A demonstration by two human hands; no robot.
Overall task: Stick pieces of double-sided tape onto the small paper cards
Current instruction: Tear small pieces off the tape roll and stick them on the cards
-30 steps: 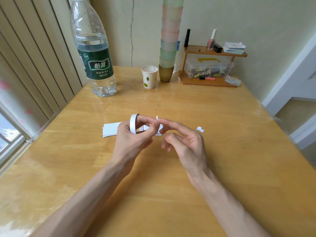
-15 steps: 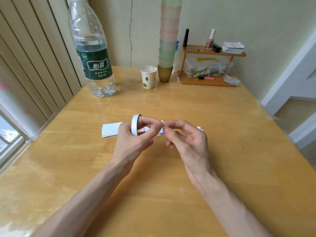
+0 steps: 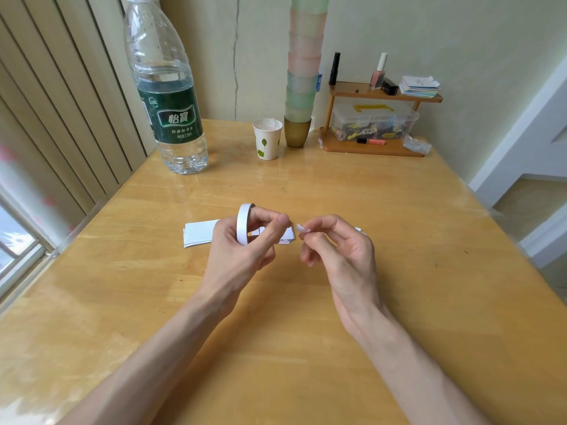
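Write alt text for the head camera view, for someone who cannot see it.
A person's left hand holds a tape roll while the right hand pinches a small tape piece, over a wooden table with white paper cards.

Wooden table (image 3: 399, 225). Paper cards (image 3: 199, 233) flat near centre. Water bottle (image 3: 170, 118) upright at 11 o'clock. Paper cup (image 3: 267, 139) and stack of cups (image 3: 302, 87) at 12. Two-tier wooden rack (image 3: 368, 147) at 1.

Green label (image 3: 170, 119) on the water bottle (image 3: 159, 69): "怡寶", "饮用纯净水", "净含量2.08升", small "2.08L".
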